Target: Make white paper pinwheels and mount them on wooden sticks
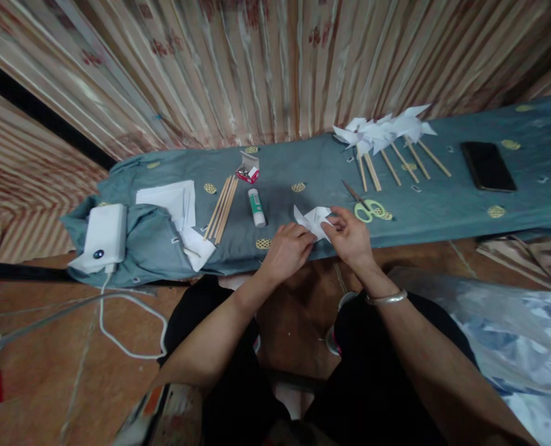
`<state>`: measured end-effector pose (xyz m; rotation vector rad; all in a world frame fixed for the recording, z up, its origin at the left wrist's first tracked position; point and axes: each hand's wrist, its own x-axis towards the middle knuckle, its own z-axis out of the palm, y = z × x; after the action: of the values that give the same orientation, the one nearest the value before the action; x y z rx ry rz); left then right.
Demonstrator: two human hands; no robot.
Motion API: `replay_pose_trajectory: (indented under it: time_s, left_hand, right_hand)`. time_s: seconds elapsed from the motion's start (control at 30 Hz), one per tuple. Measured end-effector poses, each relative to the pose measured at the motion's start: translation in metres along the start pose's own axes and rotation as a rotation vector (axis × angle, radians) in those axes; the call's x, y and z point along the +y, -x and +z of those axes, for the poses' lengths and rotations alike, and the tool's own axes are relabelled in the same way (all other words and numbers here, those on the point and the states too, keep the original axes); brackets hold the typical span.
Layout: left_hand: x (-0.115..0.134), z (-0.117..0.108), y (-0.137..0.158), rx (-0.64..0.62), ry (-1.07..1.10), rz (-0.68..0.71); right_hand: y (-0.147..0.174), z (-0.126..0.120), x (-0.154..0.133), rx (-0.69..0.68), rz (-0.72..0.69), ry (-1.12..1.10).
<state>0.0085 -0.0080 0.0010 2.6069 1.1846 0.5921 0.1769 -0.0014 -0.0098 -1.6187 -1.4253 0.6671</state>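
Item: one folded white paper [319,218] with pointed corners, at the front edge of a desk [282,164] draped in blue-grey cloth with yellow motifs; held in both hands.

Left hand [287,249]: fingers curled and drawn together, closed on the paper's near left edge; thumb largely hidden.

Right hand [349,238]: thumb and bent forefinger nearly closed, pinching the paper's right side; silver bangle [389,298] on that forearm.

Right of the paper: scissors [362,202], yellow-green handles, just beside the right hand, blades pointing away to the left. Farther back, an overlapping row of white paper pinwheels [382,133] on wooden sticks, the sticks pointing forward. Well to the right, one black smartphone [488,166], lying flat.

Left of the paper: one glue stick [256,207], green and white, lying on its side. Behind it, a small red-and-white box [248,172], flap up, small metal pieces inside. Next, several loose wooden sticks [227,210], side by side, near ends over a piece of white paper. Beyond, white paper sheets [182,197], partly covered by cloth; at the left end, a white power bank [105,234], cable plugged in.
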Motion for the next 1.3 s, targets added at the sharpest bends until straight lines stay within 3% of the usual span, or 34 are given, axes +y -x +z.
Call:
replay_pose_trajectory:
  time_s: [0.23,0.43,0.5,0.67,1.03,1.3]
  left_hand:
    - [-0.002,-0.001,-0.006,0.233,0.377,-0.224]
    - [-0.008,-0.007,-0.019,0.523,0.815,-0.585]
    - [-0.008,-0.006,-0.021,0.519,1.008,-0.647]
    - [-0.002,-0.005,-0.022,0.358,1.353,-0.639]
    - [-0.002,-0.006,-0.022,0.427,1.388,-0.724]
    - [0.0,-0.008,-0.022,0.444,1.388,-0.734]
  right_hand:
    - [-0.009,-0.002,0.001,0.061,0.108,-0.213]
    - [-0.013,-0.006,-0.012,0.042,0.183,-0.533]
    - [-0.011,-0.008,-0.018,0.024,0.181,-0.574]
    - [-0.004,-0.011,-0.031,-0.034,0.163,-0.626]
    - [0.005,-0.005,-0.041,-0.073,0.168,-0.693]
    - [0.007,-0.003,-0.047,-0.128,0.3,-0.679]
